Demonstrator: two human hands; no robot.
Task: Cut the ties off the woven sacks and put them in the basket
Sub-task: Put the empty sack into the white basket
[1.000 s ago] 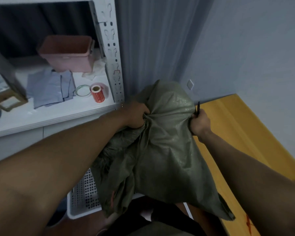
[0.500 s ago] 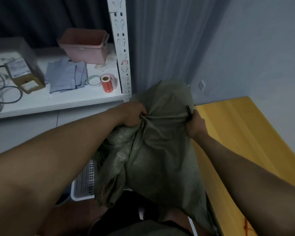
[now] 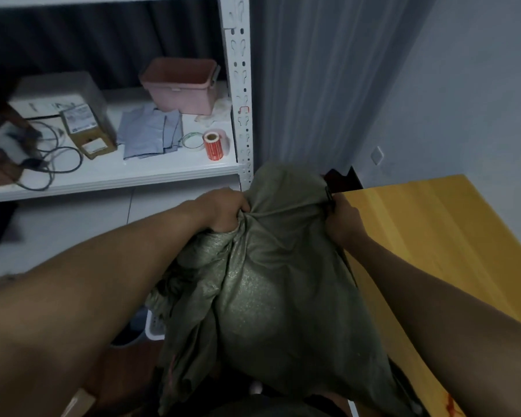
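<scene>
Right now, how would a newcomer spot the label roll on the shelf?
Find the white metal shelf at upper left. Near its right front corner, beside the upright post, lies the label roll. It is the only orange-red item there, right of the folded blue cloths.

a storeroom corner: a white slotted metal shelving rack (image 3: 243, 94) holds a pink plastic tub (image 3: 181, 85), a labelled cardboard box (image 3: 86, 130), loose cables (image 3: 54, 158) and an orange label roll (image 3: 213, 145).

White metal shelving (image 3: 241, 85), grey curtain (image 3: 313, 85), yellow wooden table (image 3: 433, 230)
</scene>
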